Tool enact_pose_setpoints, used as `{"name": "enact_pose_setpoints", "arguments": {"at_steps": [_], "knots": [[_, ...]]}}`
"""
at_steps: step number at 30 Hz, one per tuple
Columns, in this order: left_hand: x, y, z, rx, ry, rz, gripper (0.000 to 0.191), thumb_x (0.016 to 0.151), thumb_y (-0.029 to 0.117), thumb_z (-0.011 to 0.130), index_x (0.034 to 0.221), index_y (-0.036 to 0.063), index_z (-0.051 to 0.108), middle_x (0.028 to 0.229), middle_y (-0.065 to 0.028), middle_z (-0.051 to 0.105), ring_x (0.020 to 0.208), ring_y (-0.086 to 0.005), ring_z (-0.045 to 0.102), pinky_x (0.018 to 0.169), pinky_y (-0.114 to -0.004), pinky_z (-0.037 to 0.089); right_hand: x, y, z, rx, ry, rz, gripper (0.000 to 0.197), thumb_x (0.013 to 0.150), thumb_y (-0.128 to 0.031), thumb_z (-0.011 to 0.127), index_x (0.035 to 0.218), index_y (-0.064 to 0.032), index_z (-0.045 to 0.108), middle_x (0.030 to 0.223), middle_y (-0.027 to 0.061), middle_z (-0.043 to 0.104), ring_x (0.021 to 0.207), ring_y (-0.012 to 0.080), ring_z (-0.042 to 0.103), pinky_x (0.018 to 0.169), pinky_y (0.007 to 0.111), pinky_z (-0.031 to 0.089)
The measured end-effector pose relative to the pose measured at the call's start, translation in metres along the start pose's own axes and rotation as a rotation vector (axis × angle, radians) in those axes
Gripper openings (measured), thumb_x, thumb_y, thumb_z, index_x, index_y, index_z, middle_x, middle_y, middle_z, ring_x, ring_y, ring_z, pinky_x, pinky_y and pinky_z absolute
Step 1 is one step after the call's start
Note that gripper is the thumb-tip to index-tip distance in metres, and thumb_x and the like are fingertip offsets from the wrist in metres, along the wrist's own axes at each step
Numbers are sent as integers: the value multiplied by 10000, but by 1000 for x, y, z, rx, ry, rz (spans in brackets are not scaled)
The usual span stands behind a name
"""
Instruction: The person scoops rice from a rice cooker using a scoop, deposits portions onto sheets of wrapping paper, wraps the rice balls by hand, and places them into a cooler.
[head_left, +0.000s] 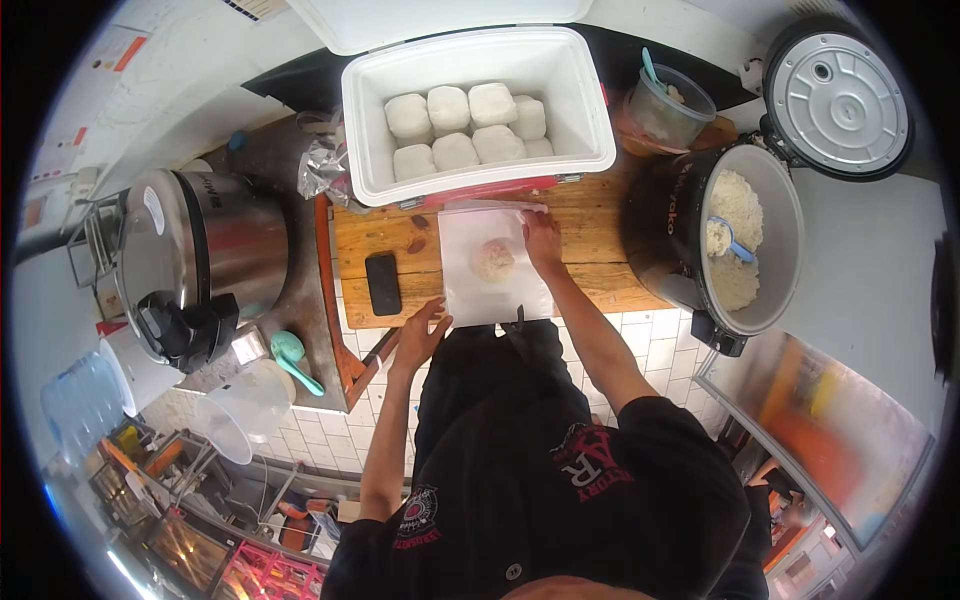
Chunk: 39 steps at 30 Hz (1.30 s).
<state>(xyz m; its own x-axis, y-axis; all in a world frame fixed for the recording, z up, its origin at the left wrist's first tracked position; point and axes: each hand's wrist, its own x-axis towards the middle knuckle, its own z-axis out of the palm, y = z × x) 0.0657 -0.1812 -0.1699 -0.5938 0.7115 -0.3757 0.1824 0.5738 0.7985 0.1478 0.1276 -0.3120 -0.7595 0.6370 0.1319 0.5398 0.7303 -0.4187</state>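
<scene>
A stack of white wrapping paper lies on the wooden table in front of me, with a small round mound of cooked rice at its middle. My right hand has its fingers at the upper right corner of the paper and appears to grip the edge. Beside the lower left corner is my left hand, thumb and fingers apart, fingertips at the paper's edge. Just beyond the paper stands a white-lined cool box, lid up, holding several white wrapped packets.
At right, an open rice cooker holds rice and a blue scoop. A closed steel cooker stands at left. A black phone lies on the table. Behind right is a clear tub; a turquoise ladle lies left.
</scene>
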Motion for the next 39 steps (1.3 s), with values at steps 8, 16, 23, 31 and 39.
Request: {"name": "enact_pose_setpoints", "arguments": {"at_steps": [8,16,23,31,39], "knots": [[77,27,8,13,-75,192,415,922,257,679,1260,30,594,1059,-204,699,998,-319,689,860,-404,532,1,-5,-22,-69,-41,16,161,800,-169,720,947,-139,664,923,67,636,931,302,604,827,490,455],[169,25,34,64,-86,270,343,936,256,656,1210,55,603,1000,-149,718,945,-304,704,819,-388,540,17,1,-50,578,-216,356,271,692,-156,810,909,-72,671,839,106,664,768,331,651,692,421,514],[187,28,47,181,-67,322,303,926,236,646,1184,83,603,960,-139,712,941,-321,689,805,-412,533,15,-8,-72,370,-229,240,266,717,-228,841,873,-59,708,686,119,638,652,230,623,670,348,515],[183,37,73,423,46,437,338,886,206,650,1210,120,601,1061,-105,676,1050,-284,641,921,-430,477,0,-19,-72,81,-270,147,131,867,-183,705,980,-117,699,772,137,686,760,336,682,674,421,536],[187,35,82,560,-79,600,331,832,174,680,1159,137,637,1151,-60,627,1118,-256,587,968,-445,440,-17,-31,-85,132,184,-188,128,743,-100,772,838,-119,689,1106,24,662,1029,284,613,793,414,505]]}}
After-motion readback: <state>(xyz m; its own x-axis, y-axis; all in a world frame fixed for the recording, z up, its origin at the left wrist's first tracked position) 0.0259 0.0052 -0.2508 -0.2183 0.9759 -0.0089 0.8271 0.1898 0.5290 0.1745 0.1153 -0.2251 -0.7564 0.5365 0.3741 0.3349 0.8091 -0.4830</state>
